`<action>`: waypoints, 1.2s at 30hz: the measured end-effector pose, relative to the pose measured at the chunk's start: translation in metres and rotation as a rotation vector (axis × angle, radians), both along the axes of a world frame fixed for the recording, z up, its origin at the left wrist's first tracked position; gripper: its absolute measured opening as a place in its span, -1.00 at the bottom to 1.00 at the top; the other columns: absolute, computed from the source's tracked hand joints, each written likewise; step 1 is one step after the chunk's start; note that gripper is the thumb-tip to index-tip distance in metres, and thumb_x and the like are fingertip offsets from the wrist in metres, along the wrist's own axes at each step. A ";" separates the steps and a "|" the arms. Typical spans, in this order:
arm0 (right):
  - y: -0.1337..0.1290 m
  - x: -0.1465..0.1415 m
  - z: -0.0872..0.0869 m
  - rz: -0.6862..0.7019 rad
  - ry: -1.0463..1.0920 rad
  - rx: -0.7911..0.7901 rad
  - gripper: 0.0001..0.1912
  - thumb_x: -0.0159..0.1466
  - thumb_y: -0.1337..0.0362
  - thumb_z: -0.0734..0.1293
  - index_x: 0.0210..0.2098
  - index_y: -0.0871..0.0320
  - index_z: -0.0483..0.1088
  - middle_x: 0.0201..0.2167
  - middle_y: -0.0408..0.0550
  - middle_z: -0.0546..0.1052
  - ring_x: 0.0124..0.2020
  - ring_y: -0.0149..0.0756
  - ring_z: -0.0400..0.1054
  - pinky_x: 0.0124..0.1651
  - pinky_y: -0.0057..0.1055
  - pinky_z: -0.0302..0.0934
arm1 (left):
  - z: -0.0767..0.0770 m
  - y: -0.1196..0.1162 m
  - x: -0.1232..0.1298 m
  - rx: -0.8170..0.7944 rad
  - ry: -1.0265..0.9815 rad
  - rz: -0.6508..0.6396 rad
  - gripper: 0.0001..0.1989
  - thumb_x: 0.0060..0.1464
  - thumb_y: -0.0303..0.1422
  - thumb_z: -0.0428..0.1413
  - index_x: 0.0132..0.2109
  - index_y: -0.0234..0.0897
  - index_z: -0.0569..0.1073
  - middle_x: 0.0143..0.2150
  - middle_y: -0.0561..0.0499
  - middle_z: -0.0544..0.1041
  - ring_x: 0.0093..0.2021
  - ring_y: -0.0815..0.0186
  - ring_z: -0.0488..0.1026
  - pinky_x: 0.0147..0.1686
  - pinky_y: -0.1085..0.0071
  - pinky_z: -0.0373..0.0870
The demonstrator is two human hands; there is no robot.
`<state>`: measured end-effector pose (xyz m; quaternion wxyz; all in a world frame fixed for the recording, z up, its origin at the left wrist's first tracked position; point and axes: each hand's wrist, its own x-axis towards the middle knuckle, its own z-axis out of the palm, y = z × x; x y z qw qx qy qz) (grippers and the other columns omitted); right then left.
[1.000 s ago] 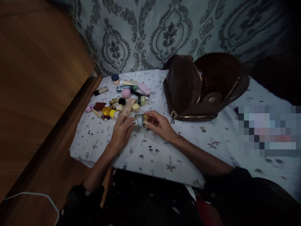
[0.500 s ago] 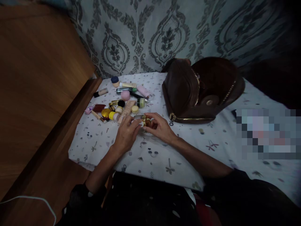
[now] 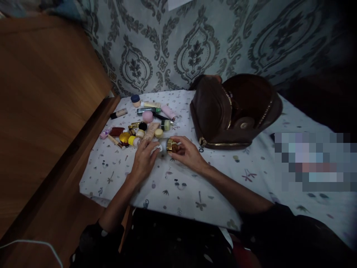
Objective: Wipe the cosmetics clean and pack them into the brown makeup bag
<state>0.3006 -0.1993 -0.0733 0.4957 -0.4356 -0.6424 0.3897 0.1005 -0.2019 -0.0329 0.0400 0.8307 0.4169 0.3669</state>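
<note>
So, far left is a big flat brown wood panel (image 3: 50, 93), smooth with a faint grain, and a thin white cable (image 3: 33, 242) loops low in front of it. Behind everything hangs a pale grey-blue patterned backdrop (image 3: 195, 56) with dark leafy medallions, can't tell if it's fabric or paper. The surface is covered in a white cloth (image 3: 195, 190) printed with tiny plants and squiggles, pretty dim light overall.

On its left part there's a jumble of small stuff: a shiny round gold piece (image 3: 124, 138), a stubby pot with a dark blue lid (image 3: 135, 100), a rounded pink thing (image 3: 147, 117), a soft-looking beige tube (image 3: 152, 131). The left hand (image 3: 141, 158) is just in front of those, fingers pinching a white scrap (image 3: 160, 148). Next is the greyish jar (image 3: 164, 144), tipped sideways between both hands, its glossy gold end gripped by the right hand (image 3: 189, 154). Further right, a gaping brown bag (image 3: 212, 108), leathery and slouchy with metal zips
</note>
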 end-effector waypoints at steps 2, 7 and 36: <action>-0.002 -0.002 0.001 0.020 0.012 -0.028 -0.50 0.09 0.16 0.45 0.01 0.09 0.36 -0.15 -0.03 0.41 -0.40 -0.35 0.38 -0.38 -0.36 0.34 | 0.004 -0.004 0.004 0.023 0.013 -0.003 -0.80 0.27 -0.43 0.07 0.03 -0.27 0.44 -0.17 -0.04 0.42 -0.14 0.24 0.40 -0.11 0.31 0.40; -0.006 -0.002 0.006 0.013 -0.085 0.009 -0.54 0.11 0.12 0.45 -0.03 0.10 0.37 -0.31 -0.12 0.47 -0.41 -0.33 0.35 -0.35 -0.38 0.31 | 0.013 -0.012 0.014 0.060 0.083 -0.026 -0.84 0.28 -0.43 0.04 -0.02 -0.29 0.43 -0.17 -0.07 0.43 -0.13 0.22 0.39 -0.11 0.30 0.37; -0.002 0.003 0.004 0.023 -0.113 0.124 -0.52 0.18 0.12 0.43 0.08 0.04 0.37 -0.12 -0.01 0.41 -0.34 -0.31 0.36 -0.29 -0.33 0.35 | 0.004 -0.006 0.007 0.084 0.091 -0.015 -0.88 0.28 -0.45 0.04 -0.11 -0.26 0.47 -0.18 -0.04 0.40 -0.16 0.24 0.37 -0.14 0.33 0.36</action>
